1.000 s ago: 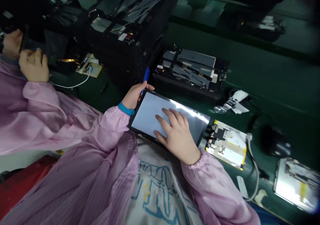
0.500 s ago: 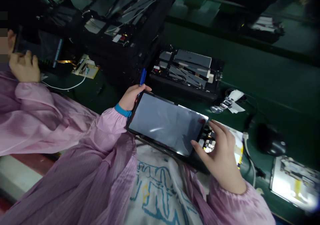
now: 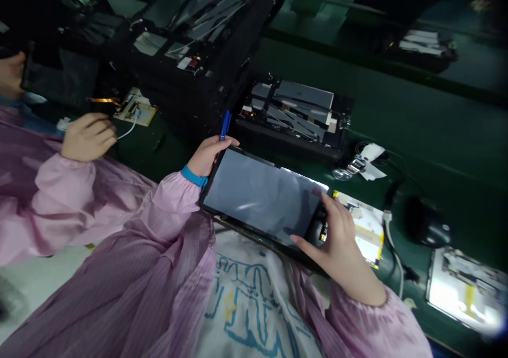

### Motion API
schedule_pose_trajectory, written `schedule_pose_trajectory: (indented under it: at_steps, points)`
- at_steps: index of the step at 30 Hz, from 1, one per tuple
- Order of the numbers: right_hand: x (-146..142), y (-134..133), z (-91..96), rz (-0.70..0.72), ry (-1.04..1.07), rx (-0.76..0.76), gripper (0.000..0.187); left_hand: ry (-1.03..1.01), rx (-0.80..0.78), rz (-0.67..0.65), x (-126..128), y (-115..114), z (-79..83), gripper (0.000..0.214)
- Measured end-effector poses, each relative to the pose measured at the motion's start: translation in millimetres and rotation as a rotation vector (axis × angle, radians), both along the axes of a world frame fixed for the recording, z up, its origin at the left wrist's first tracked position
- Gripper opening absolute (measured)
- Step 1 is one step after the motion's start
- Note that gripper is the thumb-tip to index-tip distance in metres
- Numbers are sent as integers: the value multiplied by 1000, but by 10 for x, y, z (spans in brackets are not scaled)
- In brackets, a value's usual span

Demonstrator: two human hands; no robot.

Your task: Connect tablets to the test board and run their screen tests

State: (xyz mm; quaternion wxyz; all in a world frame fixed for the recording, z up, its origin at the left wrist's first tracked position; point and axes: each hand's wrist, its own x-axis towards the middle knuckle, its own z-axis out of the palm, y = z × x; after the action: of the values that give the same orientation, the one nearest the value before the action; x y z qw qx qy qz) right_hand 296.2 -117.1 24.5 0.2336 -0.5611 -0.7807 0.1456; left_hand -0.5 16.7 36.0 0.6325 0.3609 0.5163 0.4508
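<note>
A tablet screen [image 3: 262,194] with a dark border lies tilted in front of my shirt, its grey face up. My left hand [image 3: 208,155] is closed on its left end, and a blue pen [image 3: 226,124] sticks up from the same hand. Over the right end of the screen is my right hand [image 3: 341,247], thumb and fingers spread apart. The thumb tip and fingertips appear to touch the glass near the right edge. Partly hidden behind that hand is a white circuit assembly with yellow edges [image 3: 367,228], lying on the green table.
Black stacked trays of device parts [image 3: 190,24] stand at the back left, with a lower stack [image 3: 297,109] behind the screen. To the right are a white cable [image 3: 391,241], a black mouse-like object [image 3: 428,223] and a silver panel [image 3: 464,289]. A co-worker's hand [image 3: 89,135] is at left.
My right hand has shifted left, onto the screen's right end. My left hand stays on the screen with the pen. A co-worker's hand has moved right and down, off their dark panel.
</note>
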Motion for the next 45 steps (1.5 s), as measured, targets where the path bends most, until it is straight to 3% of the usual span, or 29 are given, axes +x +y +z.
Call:
schedule_pose_trajectory:
  at_steps: [11, 21, 25, 29, 32, 38, 45]
  points:
    - [109, -14, 3, 54, -38, -106, 96, 0, 3, -1, 2, 19, 3, 15]
    - [100, -21, -9, 61, -30, -110, 90, 29, 2, 18, 22, 13, 30, 15]
    - [94, -38, 19, 33, -53, -89, 86, 38, 22, 19, 2, 21, 2, 16]
    - [-3, -68, 100, -23, -77, 32, 86, 38, 39, -10, -15, 22, -23, 21]
    - [-199, -112, 135, 31, -112, 114, 77, 31, 35, -10, -8, 21, -29, 21]
    - [-640, -165, 60, 208, -205, 152, 44, 27, 8, 16, 18, 16, -40, 16]
    - [-714, -139, 21, 237, -185, 202, 32, 34, 50, 9, 17, 16, -37, 14]
